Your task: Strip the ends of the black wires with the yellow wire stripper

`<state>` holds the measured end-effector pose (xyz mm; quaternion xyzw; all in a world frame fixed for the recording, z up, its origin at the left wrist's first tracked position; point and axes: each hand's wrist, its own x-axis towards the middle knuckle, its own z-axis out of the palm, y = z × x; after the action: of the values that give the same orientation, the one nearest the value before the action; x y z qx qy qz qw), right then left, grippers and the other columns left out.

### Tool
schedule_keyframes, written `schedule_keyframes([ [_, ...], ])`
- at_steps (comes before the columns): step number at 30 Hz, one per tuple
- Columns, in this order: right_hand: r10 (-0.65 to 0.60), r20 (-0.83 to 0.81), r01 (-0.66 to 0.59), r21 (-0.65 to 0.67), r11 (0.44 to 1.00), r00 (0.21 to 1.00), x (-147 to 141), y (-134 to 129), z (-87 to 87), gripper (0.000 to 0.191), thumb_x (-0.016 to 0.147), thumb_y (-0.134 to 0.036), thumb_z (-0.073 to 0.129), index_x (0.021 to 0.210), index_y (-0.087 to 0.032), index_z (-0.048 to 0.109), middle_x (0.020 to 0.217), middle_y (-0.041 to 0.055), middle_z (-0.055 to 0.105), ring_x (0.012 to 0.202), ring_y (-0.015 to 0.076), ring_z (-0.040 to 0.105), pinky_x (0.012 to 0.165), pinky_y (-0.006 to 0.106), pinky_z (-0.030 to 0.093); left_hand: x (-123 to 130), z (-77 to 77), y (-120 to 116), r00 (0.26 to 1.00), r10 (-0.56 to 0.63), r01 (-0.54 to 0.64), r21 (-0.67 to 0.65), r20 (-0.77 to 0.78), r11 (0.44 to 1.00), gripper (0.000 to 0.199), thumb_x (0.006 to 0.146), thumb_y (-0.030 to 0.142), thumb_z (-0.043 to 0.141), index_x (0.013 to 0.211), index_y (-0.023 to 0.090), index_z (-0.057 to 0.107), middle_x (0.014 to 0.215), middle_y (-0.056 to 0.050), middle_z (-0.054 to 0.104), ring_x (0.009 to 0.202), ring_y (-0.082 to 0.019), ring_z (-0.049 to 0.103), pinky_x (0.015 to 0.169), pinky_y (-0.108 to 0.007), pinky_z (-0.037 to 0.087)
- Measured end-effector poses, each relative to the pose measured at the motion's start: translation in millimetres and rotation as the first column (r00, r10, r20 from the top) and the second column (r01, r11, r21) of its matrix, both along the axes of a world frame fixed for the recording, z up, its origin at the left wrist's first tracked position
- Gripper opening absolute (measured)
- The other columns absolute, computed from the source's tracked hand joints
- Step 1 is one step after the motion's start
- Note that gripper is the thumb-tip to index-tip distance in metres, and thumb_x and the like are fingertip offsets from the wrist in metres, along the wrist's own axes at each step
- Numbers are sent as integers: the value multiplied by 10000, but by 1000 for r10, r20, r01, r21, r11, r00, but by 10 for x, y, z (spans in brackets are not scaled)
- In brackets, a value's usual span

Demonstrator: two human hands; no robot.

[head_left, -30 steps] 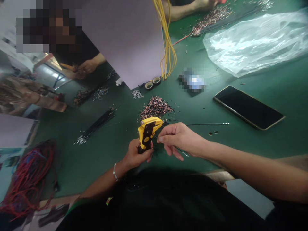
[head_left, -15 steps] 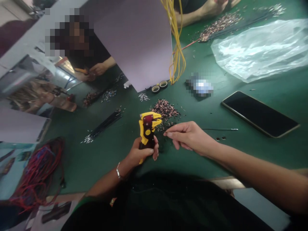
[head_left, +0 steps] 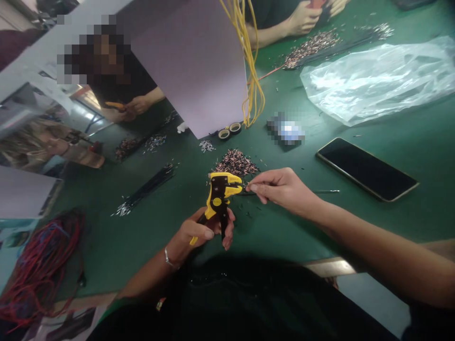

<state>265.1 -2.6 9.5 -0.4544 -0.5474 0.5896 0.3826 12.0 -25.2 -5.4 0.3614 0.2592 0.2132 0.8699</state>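
Two holds: with left hand (head_left: 197, 230), clasping stripper (head_left: 216, 194) low, likely for leverage; with right hand (head_left: 280, 187), pinching wire (head_left: 245, 190) close beside it, likely for aim.

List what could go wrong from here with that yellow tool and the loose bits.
The right hand has its fingertips close to the jaws of the yellow-and-black tool, so a squeeze by the left hand might nip them.

The pile of small offcuts sits loose just beyond the tool; a brush against it could scatter pieces.
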Motion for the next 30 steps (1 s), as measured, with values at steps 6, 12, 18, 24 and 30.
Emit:
schedule_keyframes([
  [6,18,21,-19,37,999,1000,-22,-16,-29,219,785,-342,654,768,-149,756,496,-18,563,474,97,440,462,254,331,2,9,-10,1000,-22,22,-35,7,999,549,546,237,739,1069,94,654,760,-97,672,624,-229,637,605,-397,542],
  [12,-6,40,5,28,1000,999,-33,-27,-25,191,785,-319,658,753,-156,751,480,-23,558,455,84,430,444,243,325,3,-10,-21,1000,-22,22,-25,9,999,519,551,243,749,1048,111,674,760,-94,676,617,-223,633,594,-383,544],
  [18,10,32,-11,19,1000,999,-53,-43,-40,203,788,-326,650,766,-152,752,491,-21,556,463,84,420,446,244,326,-8,-37,-46,1000,-24,24,-14,-15,1000,499,567,254,761,1039,122,667,772,-94,676,631,-225,630,608,-387,544],
  [24,9,30,-10,24,1000,1000,-56,-42,-55,209,789,-334,651,779,-153,755,496,-22,559,466,86,426,456,251,326,8,-23,-59,1000,-19,18,-20,-9,1000,457,581,241,766,1009,115,667,768,-80,649,632,-212,620,606,-381,542],
  [30,-2,29,0,43,999,1000,-60,-38,-72,229,786,-349,652,792,-150,767,505,-14,565,471,95,430,464,260,335,8,-20,-68,1000,-8,9,-54,22,999,417,603,225,768,987,101,664,739,-71,633,598,-199,609,579,-368,535],
])
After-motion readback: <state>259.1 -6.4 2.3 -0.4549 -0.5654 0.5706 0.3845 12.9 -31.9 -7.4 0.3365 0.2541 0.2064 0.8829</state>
